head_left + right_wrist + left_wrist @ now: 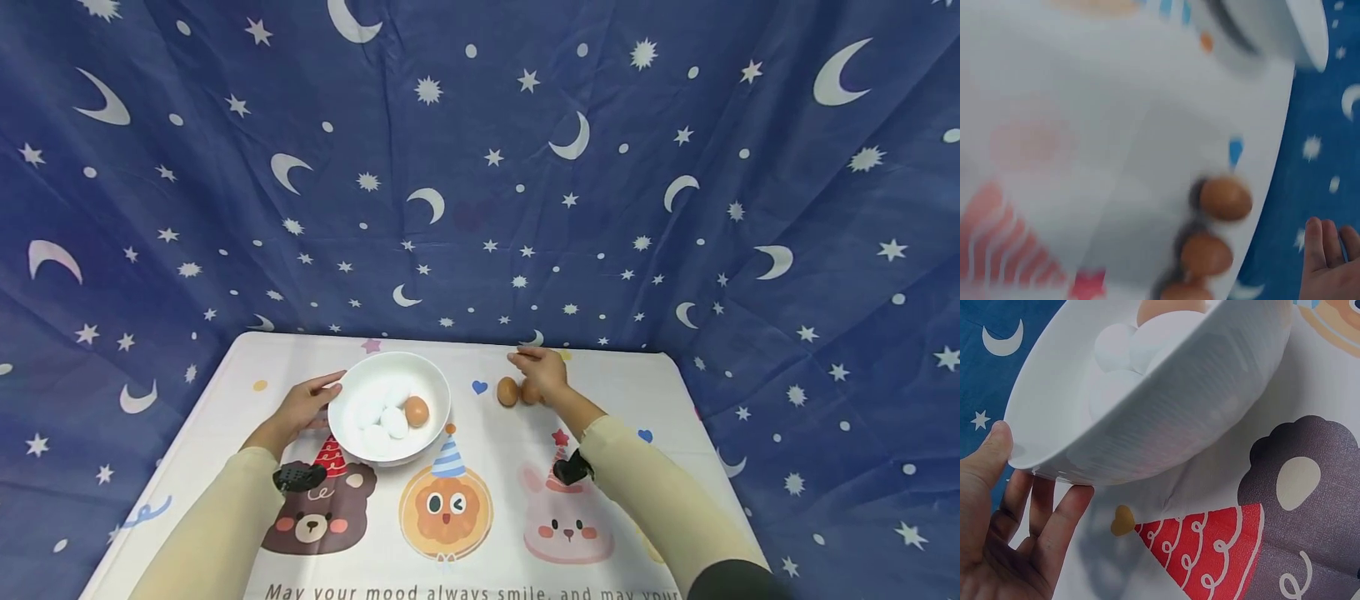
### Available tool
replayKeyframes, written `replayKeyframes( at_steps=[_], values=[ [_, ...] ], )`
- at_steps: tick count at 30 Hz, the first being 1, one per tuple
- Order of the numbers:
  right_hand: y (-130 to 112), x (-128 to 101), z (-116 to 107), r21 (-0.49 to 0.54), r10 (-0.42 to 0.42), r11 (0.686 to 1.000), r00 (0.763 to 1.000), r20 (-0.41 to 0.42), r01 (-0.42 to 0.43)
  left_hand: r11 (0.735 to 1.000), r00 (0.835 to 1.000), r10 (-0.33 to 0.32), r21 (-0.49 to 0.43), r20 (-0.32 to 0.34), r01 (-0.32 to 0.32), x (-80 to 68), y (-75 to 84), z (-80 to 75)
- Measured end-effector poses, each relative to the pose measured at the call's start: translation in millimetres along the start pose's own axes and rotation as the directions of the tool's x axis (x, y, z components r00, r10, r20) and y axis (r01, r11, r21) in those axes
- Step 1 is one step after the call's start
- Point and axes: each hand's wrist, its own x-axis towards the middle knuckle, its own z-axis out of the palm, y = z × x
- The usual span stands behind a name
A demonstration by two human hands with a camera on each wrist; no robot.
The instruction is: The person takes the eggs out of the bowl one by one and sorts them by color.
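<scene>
Your left hand [300,406] steadies the white bowl [431,379] by its rim, thumb on the edge and fingers spread loosely beneath the wall, so it braces rather than clamps. Inside the bowl lie several white eggs [382,412] and one brown egg [416,411]. Your right hand [542,372] hovers over the brown eggs on the table [507,391], fingers relaxed and not yet closed on any. You seem to be at the pick-up step: lower the fingers around the nearest egg, close gently, then carry it across to the bowl.
</scene>
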Motion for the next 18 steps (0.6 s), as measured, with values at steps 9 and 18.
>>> replayKeyframes(
  at_steps=[9,18],
  values=[
    [-11.2,-28.3,57.3,0.000,-0.050,0.999,0.992,0.114,0.050,1.000,1.000,0.013,-0.014,-0.001,-0.013,-0.9,-0.1,1.2],
    [-18.7,-48.8,94.8,0.022,-0.142,0.990,0.978,0.153,0.140,1.000,1.000,0.017,-0.004,0.007,-0.017,-3.1,1.2,0.6]
  ],
)
